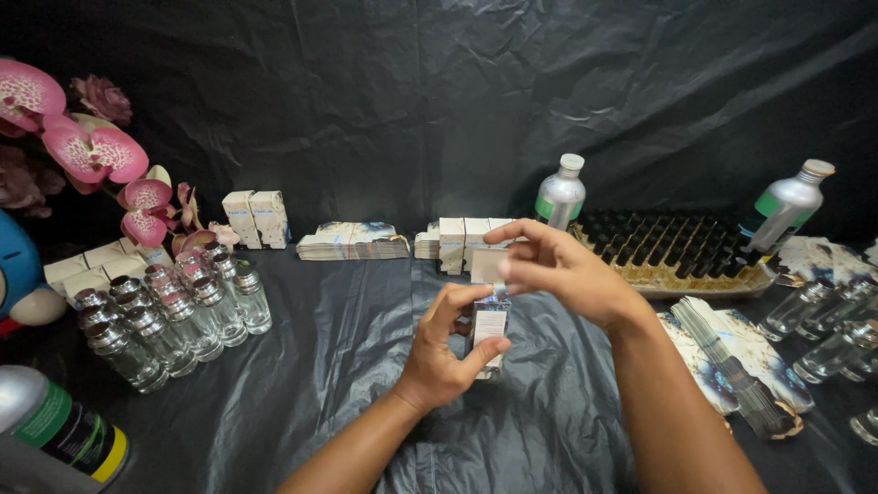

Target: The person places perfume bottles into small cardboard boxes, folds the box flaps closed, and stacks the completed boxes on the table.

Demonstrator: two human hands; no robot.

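Left hand (441, 352) gripping small box (489, 327) upright above bench (320, 366); right hand (558, 270) pinching its top flap.

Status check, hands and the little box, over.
Left hand grips the small box upright over the black sheet. Right hand pinches its top flap. Glass bottles stand off left, nothing in the way.

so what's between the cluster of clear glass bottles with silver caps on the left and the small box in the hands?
Head view: only bare, wrinkled black plastic sheet lies between the clear glass bottles and the small box, which the left hand holds.
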